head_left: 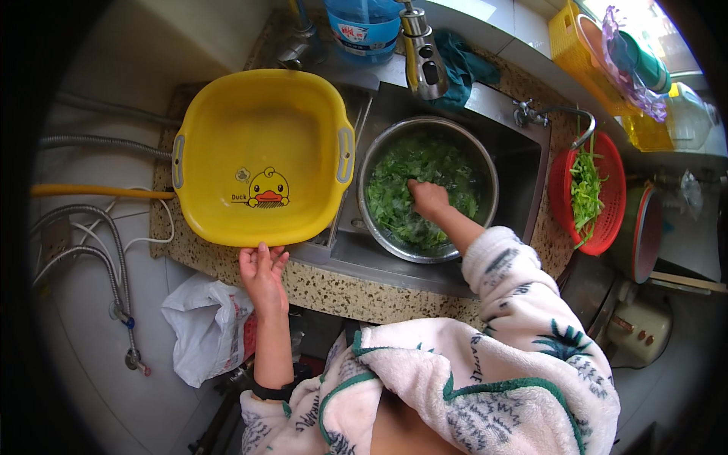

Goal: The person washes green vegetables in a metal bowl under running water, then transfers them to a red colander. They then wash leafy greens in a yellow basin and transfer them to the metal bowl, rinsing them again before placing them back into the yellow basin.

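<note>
A round steel pot (493, 182) stands in the right part of the sink, filled with water and chopped leafy greens (394, 178). My right hand (431, 200) reaches into it, fingers curled down among the leaves; the fingertips are partly hidden. To the left, a yellow square basin (262, 114) with grey side handles and a duck face inside rests over the sink's left side and the counter; no contents show in it. Palm up, my left hand (264, 277) is at the basin's near rim, fingers apart and fingertips at its edge.
A red colander (618, 178) of cut green stalks sits at the right, under a curved tap (580, 114). Beyond the pot hangs a faucet head (427, 72), beside a teal cloth (459, 72) and a blue bottle (368, 34). A white plastic bag (201, 326) hangs below the counter.
</note>
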`<state>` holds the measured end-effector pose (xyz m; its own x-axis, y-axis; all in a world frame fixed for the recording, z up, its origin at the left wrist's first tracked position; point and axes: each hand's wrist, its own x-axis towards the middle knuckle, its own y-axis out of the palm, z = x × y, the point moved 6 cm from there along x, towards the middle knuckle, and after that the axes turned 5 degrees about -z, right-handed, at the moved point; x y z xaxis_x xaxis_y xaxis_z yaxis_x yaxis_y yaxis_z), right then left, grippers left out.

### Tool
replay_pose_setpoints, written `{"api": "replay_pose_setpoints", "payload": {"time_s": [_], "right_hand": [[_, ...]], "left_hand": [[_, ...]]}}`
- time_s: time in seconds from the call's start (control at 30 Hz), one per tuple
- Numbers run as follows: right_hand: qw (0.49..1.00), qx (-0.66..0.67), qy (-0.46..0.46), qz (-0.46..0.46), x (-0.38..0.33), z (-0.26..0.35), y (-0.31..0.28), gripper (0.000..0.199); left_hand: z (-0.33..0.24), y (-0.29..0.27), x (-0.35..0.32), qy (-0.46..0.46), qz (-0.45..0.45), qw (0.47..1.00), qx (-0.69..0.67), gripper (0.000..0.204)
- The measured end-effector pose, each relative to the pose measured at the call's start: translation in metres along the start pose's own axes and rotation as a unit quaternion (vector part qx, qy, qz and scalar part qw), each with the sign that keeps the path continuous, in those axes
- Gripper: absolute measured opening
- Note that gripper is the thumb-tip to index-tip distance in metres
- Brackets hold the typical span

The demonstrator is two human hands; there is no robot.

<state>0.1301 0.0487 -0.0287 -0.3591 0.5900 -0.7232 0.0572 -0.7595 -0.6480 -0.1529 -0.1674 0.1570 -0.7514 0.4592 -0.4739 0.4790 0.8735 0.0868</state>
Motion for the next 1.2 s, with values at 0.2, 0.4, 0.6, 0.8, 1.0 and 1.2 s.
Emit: {"api": "replay_pose_setpoints", "payload": {"time_s": [0.2, 0.4, 0.6, 0.8, 1.0, 1.2], "right_hand": [[0.957, 0.076, 0.036, -0.277, -0.012, 0.008, -0.077, 0.105], [0.988, -0.092, -0.036, -0.122, 0.015, 0.008, -0.004, 0.084], [0.99, 0.079, 0.078, -0.09, 0.01, -0.029, -0.01, 0.066], [0.978, -0.028, 0.126, -0.166, -0.024, -0.019, -0.006, 0.091], [0.996, -0.049, 0.067, -0.039, 0.003, -0.035, 0.015, 0.051], [0.982, -0.141, 0.066, -0.11, -0.015, -0.017, -0.036, 0.04]], "left_hand": [[0.0, 0.0, -0.002, 0.007, 0.001, 1.0, 0.001, 0.015], [0.0, -0.001, 0.0, -0.01, -0.011, 1.0, 0.005, 0.015], [0.0, -0.001, -0.001, -0.005, -0.008, 1.0, 0.001, 0.015], [0.002, -0.001, 0.0, -0.004, -0.002, 1.0, -0.008, 0.016], [0.0, -0.002, 0.0, 0.001, -0.001, 1.0, 0.002, 0.017], [0.001, -0.002, 0.001, -0.001, 0.001, 1.0, 0.0, 0.016]]}}
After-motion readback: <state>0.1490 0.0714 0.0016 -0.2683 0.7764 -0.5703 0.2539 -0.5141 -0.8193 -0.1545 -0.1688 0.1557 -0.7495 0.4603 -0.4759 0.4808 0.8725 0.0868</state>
